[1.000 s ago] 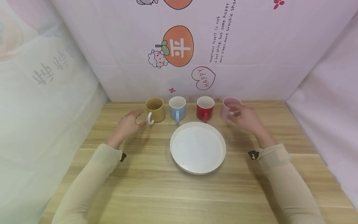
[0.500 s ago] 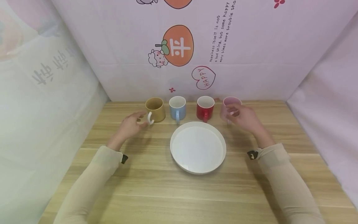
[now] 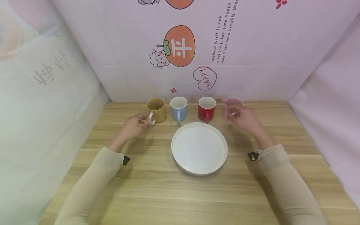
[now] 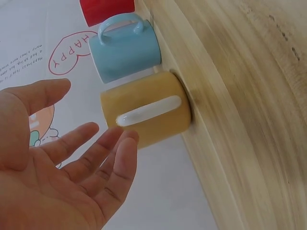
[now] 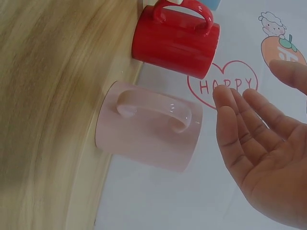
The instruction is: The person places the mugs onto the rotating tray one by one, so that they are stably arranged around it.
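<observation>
A mustard-yellow mug [image 3: 157,112] with a white handle [image 4: 149,111] stands upright at the left end of a row of mugs. My left hand [image 3: 134,126] is beside that handle, fingers spread and thumb apart, with nothing between them. At the row's right end is a pink mug [image 5: 146,132], its handle turned toward me. My right hand [image 3: 245,118] hovers in front of it, relaxed and holding nothing, and overlaps the mug in the head view. Between these two stand a light blue mug [image 3: 179,110] and a red mug [image 3: 206,111], handles facing me.
A round white tray [image 3: 199,172] with a low rim lies on the wooden table [image 3: 180,200], just in front of the middle mugs. Behind the row rises a white printed cloth [image 3: 126,75]; more cloth hangs at both sides.
My left hand has moved slightly right, closer to the yellow mug's handle. My right hand has shifted a little to the left at the pink mug. The mugs and tray stay put.
</observation>
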`<action>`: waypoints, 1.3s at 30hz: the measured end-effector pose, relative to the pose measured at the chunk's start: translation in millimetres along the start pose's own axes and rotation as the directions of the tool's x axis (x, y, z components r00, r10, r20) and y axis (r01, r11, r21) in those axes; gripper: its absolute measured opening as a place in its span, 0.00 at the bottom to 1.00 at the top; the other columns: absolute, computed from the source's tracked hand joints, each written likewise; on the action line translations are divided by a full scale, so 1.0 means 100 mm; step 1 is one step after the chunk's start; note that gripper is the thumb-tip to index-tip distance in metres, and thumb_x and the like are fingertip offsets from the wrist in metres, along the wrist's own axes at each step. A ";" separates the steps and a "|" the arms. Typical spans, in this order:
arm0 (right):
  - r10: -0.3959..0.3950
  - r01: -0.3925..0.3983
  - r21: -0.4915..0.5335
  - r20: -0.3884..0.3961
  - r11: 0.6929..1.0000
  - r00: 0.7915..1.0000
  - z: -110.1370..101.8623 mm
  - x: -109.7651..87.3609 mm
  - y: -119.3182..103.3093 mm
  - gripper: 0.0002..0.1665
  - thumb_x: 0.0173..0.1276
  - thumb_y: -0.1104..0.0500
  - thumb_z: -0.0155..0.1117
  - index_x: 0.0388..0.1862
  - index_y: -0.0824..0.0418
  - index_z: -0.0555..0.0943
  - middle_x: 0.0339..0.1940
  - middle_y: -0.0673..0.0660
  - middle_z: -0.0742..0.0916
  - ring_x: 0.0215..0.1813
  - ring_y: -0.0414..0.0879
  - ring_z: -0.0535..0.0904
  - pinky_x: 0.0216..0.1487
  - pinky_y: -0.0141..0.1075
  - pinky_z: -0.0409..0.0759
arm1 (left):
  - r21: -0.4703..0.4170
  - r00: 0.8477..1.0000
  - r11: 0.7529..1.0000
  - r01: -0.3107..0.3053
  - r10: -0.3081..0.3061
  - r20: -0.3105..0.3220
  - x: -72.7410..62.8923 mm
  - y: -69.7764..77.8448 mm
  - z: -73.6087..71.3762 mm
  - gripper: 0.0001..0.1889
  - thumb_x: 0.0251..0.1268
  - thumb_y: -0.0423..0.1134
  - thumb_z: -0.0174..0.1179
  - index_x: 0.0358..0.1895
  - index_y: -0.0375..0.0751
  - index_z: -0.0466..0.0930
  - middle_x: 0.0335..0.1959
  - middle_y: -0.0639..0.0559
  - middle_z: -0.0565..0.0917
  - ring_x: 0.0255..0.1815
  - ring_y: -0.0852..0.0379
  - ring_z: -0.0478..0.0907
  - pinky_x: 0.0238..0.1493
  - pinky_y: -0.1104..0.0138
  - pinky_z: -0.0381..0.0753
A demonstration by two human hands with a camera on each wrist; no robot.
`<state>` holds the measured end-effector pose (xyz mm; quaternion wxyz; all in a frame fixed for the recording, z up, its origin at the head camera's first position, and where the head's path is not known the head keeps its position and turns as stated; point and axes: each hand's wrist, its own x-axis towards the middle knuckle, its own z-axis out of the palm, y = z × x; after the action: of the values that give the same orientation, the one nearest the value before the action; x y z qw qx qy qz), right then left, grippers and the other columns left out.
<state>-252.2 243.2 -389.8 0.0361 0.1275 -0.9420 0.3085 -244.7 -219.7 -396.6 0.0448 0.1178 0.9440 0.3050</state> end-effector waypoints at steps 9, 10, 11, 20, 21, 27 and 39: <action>-0.006 0.006 0.002 -0.022 1.000 1.000 0.04 0.02 -0.01 0.20 0.72 0.55 0.61 0.57 0.64 0.80 0.51 0.65 0.88 0.47 0.60 0.86 0.48 0.52 0.83 | -0.030 0.999 0.999 -0.028 0.029 0.019 0.01 0.01 0.05 0.29 0.71 0.46 0.60 0.71 0.39 0.69 0.63 0.37 0.79 0.60 0.38 0.80 0.56 0.46 0.82; -0.002 0.002 0.001 -0.022 1.000 1.000 0.04 0.03 -0.01 0.20 0.72 0.55 0.61 0.58 0.63 0.80 0.51 0.64 0.88 0.48 0.60 0.86 0.48 0.52 0.83 | -0.036 0.999 0.999 -0.031 0.032 0.019 0.02 0.01 0.06 0.29 0.71 0.45 0.60 0.71 0.39 0.69 0.63 0.36 0.79 0.60 0.38 0.80 0.56 0.46 0.82; -0.001 0.002 0.001 -0.021 1.000 1.000 0.04 0.03 -0.01 0.20 0.72 0.54 0.61 0.58 0.63 0.80 0.51 0.64 0.88 0.48 0.60 0.86 0.48 0.51 0.83 | -0.042 0.999 0.999 -0.033 0.034 0.020 0.02 0.01 0.06 0.29 0.71 0.45 0.60 0.71 0.39 0.69 0.63 0.36 0.79 0.60 0.38 0.80 0.57 0.46 0.82; -0.022 0.023 0.023 -0.029 0.999 0.999 0.08 0.06 0.00 0.18 0.72 0.53 0.62 0.55 0.63 0.81 0.50 0.65 0.88 0.46 0.59 0.86 0.44 0.50 0.85 | -0.106 0.999 0.994 -0.022 0.027 0.046 0.02 0.03 0.13 0.28 0.70 0.46 0.61 0.68 0.35 0.71 0.65 0.38 0.78 0.61 0.40 0.79 0.56 0.49 0.84; -0.023 0.024 0.025 -0.030 0.999 0.999 0.09 0.06 0.00 0.18 0.72 0.53 0.62 0.55 0.62 0.82 0.50 0.65 0.88 0.46 0.59 0.86 0.44 0.50 0.85 | -0.114 0.998 0.993 -0.025 0.031 0.050 0.01 0.03 0.13 0.28 0.70 0.46 0.61 0.68 0.35 0.71 0.64 0.37 0.78 0.61 0.40 0.79 0.55 0.49 0.84; -0.023 0.024 0.038 -0.038 0.999 0.999 0.12 0.07 0.01 0.18 0.73 0.51 0.61 0.53 0.62 0.82 0.49 0.64 0.89 0.45 0.59 0.87 0.46 0.51 0.85 | -0.136 0.996 0.990 -0.049 0.057 0.062 -0.01 0.03 0.16 0.27 0.71 0.46 0.60 0.69 0.36 0.71 0.62 0.36 0.80 0.61 0.39 0.79 0.56 0.49 0.84; 0.002 0.000 0.051 -0.044 0.999 0.999 0.14 0.06 -0.06 0.17 0.73 0.52 0.60 0.52 0.62 0.82 0.49 0.63 0.89 0.47 0.58 0.86 0.50 0.52 0.84 | -0.150 0.996 0.986 -0.073 0.081 0.046 -0.04 0.09 0.25 0.26 0.71 0.42 0.61 0.69 0.39 0.71 0.60 0.36 0.81 0.59 0.38 0.81 0.56 0.48 0.83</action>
<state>-256.4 228.9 -396.4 0.0534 0.1209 -0.9329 0.3351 -235.4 -199.7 -411.8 0.0663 0.1583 0.9119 0.3727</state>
